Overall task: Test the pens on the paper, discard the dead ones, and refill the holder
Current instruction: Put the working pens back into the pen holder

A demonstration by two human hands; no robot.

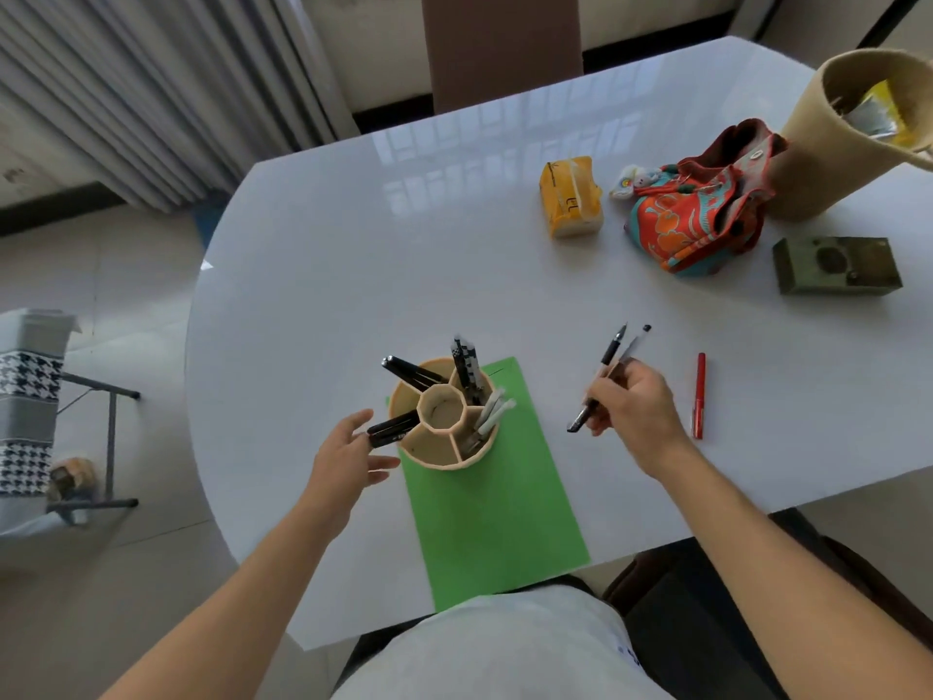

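Head cam looks down on a white bench (pixel 353 255) with a green paper sheet (pixel 495 502) at about 6 o'clock. Round tan pen holder (pixel 444 421) sits on the sheet's far end, split into compartments, with black pens (pixel 411 373) sticking out at 10 and 12 o'clock and pale ones at 3. Left hand (pixel 348 454) is right beside the holder at its 8 o'clock, fingers spread and relaxed, touching a black marker (pixel 391 429) that leans out of it. Right hand (pixel 636 401) is off at 3 o'clock, fingers curled around two black pens (pixel 613 348) pointing up and away. A red pen (pixel 699 396) lies on the bench just right of that hand. Far at 1 o'clock: a yellow pack (pixel 570 197), colourful cloth bag (pixel 702 214), woven basket (pixel 813 133), dark green box (pixel 838 265).
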